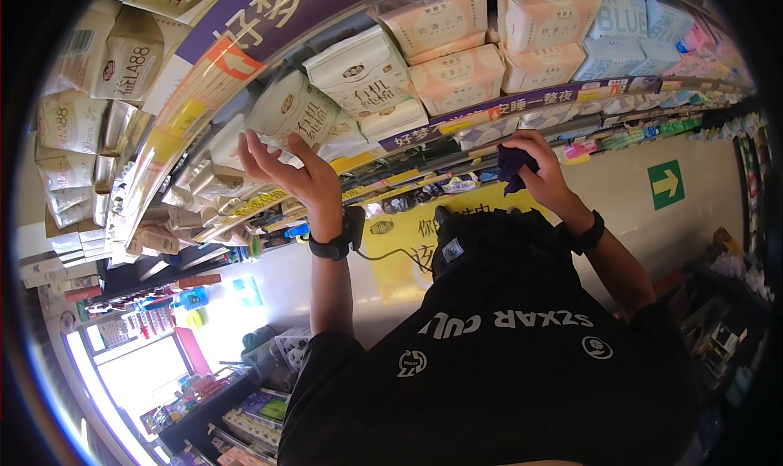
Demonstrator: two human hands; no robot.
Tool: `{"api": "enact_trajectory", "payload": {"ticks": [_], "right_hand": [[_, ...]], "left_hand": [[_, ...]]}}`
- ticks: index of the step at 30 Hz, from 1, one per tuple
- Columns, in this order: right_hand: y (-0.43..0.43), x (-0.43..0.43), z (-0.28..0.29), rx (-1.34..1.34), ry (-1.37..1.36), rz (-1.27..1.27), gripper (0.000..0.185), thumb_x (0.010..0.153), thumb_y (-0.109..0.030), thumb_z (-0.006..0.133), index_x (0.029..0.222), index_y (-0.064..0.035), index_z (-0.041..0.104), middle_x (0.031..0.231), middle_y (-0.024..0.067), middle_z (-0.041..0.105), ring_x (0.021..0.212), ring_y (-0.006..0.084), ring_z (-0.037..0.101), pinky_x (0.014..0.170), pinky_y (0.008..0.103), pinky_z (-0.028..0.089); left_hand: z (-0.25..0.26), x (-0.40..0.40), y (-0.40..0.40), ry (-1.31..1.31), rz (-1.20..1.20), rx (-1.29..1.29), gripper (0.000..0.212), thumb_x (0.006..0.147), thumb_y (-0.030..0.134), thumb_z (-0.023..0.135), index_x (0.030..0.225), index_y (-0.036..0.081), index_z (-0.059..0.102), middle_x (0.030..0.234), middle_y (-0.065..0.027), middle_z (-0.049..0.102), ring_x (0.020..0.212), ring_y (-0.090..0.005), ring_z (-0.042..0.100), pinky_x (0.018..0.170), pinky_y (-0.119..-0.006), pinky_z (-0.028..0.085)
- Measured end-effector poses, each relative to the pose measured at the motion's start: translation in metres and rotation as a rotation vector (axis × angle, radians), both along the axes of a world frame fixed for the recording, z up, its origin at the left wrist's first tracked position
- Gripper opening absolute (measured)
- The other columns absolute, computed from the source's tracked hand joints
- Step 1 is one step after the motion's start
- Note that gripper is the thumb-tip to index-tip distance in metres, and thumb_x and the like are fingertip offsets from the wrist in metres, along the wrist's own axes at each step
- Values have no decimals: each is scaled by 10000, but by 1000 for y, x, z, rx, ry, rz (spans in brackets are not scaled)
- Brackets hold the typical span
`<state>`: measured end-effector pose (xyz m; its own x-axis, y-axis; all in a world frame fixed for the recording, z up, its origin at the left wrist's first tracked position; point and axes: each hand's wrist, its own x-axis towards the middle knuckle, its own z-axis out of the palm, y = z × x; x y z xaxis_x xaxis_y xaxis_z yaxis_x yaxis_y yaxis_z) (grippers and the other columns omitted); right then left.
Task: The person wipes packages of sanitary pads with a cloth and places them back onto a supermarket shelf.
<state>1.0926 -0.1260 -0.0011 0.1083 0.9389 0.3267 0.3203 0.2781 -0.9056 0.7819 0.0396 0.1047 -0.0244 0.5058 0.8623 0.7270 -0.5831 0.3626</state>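
Observation:
My left hand [290, 169] is raised at the shelf with its fingers spread, and nothing is in it. Just beyond its fingertips leans a white soft package [293, 111] with printed writing; whether the fingers touch it, I cannot tell. A similar white package [358, 71] stands upright beside it on the right. In my right hand [535, 163] a crumpled dark purple cloth [512, 167] is pinched between thumb and fingers, in front of the lower shelf edges. Both wrists wear black bands, and a cable runs from the left one.
Peach packages [456, 77] and blue packages [612, 56] fill the shelf to the right. A clear price rail [177, 117] curves along the left shelf edge. Below lie a yellow floor sticker [391, 270] and a green arrow sign [665, 184]. More stocked shelves [244, 429] stand at the lower left.

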Motion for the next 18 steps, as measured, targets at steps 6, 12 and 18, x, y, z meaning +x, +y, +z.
{"api": "enact_trajectory", "payload": {"ticks": [6,12,18], "right_hand": [[0,7,2,2,-13,16,456,735,147,527,1145,-32,613,1156,132,530,1093,287,560,956,339,444],[0,13,-2,26,-14,34,469,725,148,522,1146,-36,613,1159,134,528,1106,296,554,970,344,437],[1,15,-1,8,-11,49,466,727,139,524,1149,-38,612,1176,137,520,1127,297,545,982,347,430]], "left_hand": [[21,12,-11,27,75,-78,440,874,62,661,1290,31,519,1384,-202,317,1209,-312,404,902,-396,408],[23,4,-9,-32,51,-117,399,846,180,747,1167,46,551,1369,-145,360,1111,-230,474,827,-367,424],[16,-14,-1,-256,-216,-129,334,878,74,695,1172,16,548,1298,-124,424,1136,-252,506,833,-349,475]]}}
